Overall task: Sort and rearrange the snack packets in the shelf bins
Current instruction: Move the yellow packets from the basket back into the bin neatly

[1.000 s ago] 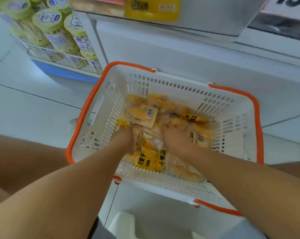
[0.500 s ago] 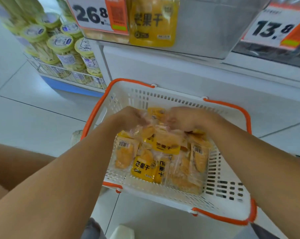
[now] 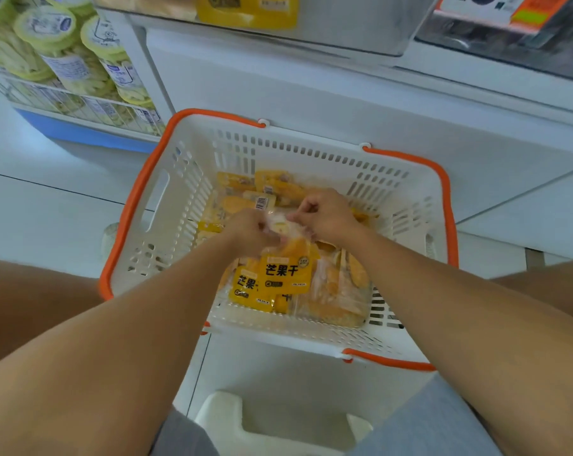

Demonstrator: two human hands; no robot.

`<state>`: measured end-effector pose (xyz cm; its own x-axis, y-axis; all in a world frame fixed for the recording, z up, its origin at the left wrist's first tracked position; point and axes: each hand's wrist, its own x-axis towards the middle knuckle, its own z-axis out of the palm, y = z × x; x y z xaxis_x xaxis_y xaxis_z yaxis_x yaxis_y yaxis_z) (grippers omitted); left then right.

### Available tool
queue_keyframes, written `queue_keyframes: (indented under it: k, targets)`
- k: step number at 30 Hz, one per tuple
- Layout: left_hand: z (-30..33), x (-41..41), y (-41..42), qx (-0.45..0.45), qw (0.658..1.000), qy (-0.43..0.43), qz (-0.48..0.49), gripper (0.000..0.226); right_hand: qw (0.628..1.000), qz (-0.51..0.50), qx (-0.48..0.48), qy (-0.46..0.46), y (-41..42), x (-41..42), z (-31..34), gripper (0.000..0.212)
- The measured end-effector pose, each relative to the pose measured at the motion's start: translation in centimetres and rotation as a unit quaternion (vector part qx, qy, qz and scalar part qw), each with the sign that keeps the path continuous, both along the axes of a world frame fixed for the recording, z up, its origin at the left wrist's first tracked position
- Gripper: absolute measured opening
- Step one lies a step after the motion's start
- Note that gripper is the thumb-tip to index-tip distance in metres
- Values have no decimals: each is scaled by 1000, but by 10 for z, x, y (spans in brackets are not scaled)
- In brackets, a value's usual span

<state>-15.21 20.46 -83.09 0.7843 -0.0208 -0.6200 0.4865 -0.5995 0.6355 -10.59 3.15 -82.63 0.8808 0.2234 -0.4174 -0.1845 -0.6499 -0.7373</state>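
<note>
- The left hand [image 3: 252, 233] and the right hand [image 3: 324, 213] are both down inside the basket, fingers curled, pinching the clear upper edge of one held packet [image 3: 286, 269] from either side.
- The held packet hangs from that pinch with its long axis running from the hands toward the near wall of the basket; its yellow printed face is turned up at the camera, with the lettering upright as seen from here.
- Both forearms reach in from the near edge of the view and converge on the packet; the knuckles of each hand face upward and the two hands are close together but not clearly touching.
- More snack packets [image 3: 337, 291] lie loose under and around the held one, overlapping at mixed angles; one by the far side shows a barcode label [image 3: 262, 203].
- They all sit in a white slotted basket [image 3: 166, 225] with an orange rim, which stands on a pale tiled floor [image 3: 48, 205].
- Just beyond the basket is a white shelf base [image 3: 311, 90], with a yellow packet [image 3: 248, 9] hanging at the shelf edge above it and an orange-and-white price tag [image 3: 508, 8] to the right.
- To the far left, a wire rack [image 3: 77, 103] holds tubs with green lids [image 3: 44, 26].
- A white stool [image 3: 232, 422] shows at the near edge, between the person's knees.
</note>
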Motion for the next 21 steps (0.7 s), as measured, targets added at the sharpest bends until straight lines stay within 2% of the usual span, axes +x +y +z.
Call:
queue_keyframes:
  k: [2,4,5,7,8,9,11,12,14,16,18,19,21]
  targets:
    - [-10,0,-2,39,998,-32,33,37,998,-32,-49,-18,-7,5,-10,42]
    - [-14,3,0,44,996,-43,65,29,987,45,-151,-3,-18,6,-15,45]
    - [-14,5,2,31,994,-50,90,27,971,106,-212,34,-23,2,-17,44]
    - [-9,11,4,4,985,-54,162,55,919,213,-318,93,-27,-14,-21,36]
    - [-4,15,6,-11,977,-55,206,65,895,257,-351,95,-28,-23,-23,38]
    - [-3,18,9,-31,967,-57,246,67,878,284,-376,83,-26,-33,-26,49]
    - [-3,23,14,-69,952,-51,294,63,879,294,-374,39,-20,-47,-29,75]
    - [-3,24,17,-80,948,-48,303,61,888,283,-361,27,-16,-51,-29,78]
    - [-4,23,19,-85,947,-44,307,61,880,286,-378,43,-10,-57,-24,55]
    - [-8,19,17,-86,952,-36,293,62,847,328,-414,64,-10,-66,-19,36]
    - [-13,12,15,-66,966,-10,250,60,851,317,-410,81,-14,-74,-21,13]
    - [-17,8,16,-52,971,0,232,56,859,302,-402,92,-18,-74,-23,13]
    - [-18,4,16,-32,978,1,207,46,873,281,-383,105,-23,-64,-13,34]
